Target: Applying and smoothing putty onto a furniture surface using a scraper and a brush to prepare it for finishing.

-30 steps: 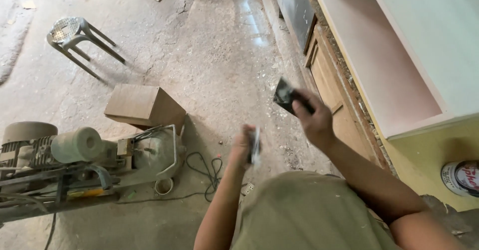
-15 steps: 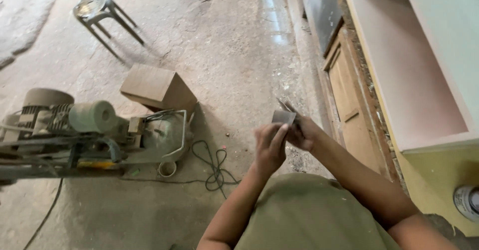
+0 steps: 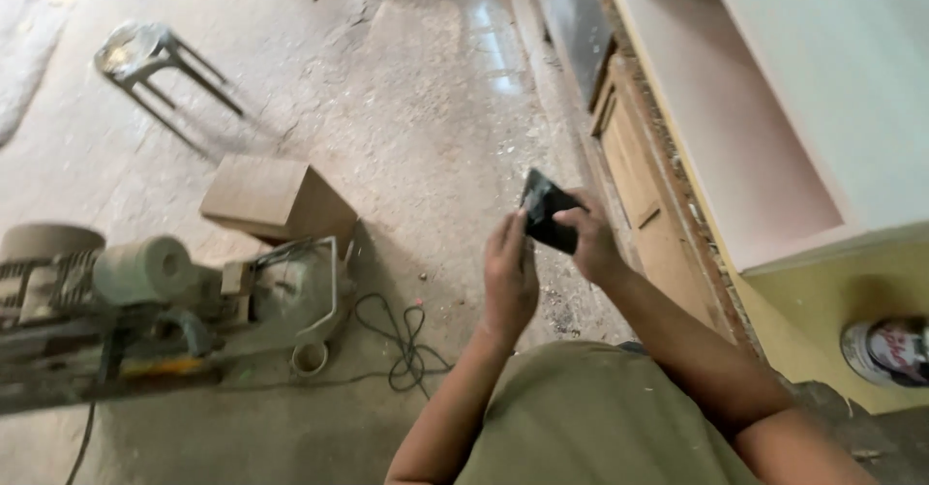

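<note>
Both my hands meet in front of my chest, above the dusty floor. My right hand (image 3: 592, 241) grips a small dark flat piece (image 3: 545, 212), which looks like folded sandpaper, tilted up to the left. My left hand (image 3: 509, 277) is raised beside it, its fingertips touching the piece's lower left edge. I cannot tell whether the left hand grips the piece or only touches it.
A dusty floor machine (image 3: 145, 291) with a black cable (image 3: 402, 335) lies at the left. A cardboard box (image 3: 276, 199) sits behind it, a plastic stool (image 3: 145, 54) farther back. A pale cabinet shelf (image 3: 774, 146) runs along the right, with a paint can (image 3: 885, 349) below it.
A second ago my hands were apart, the right one holding the dark piece up. They came together, and the piece is now held between them, slightly higher and tilted.
</note>
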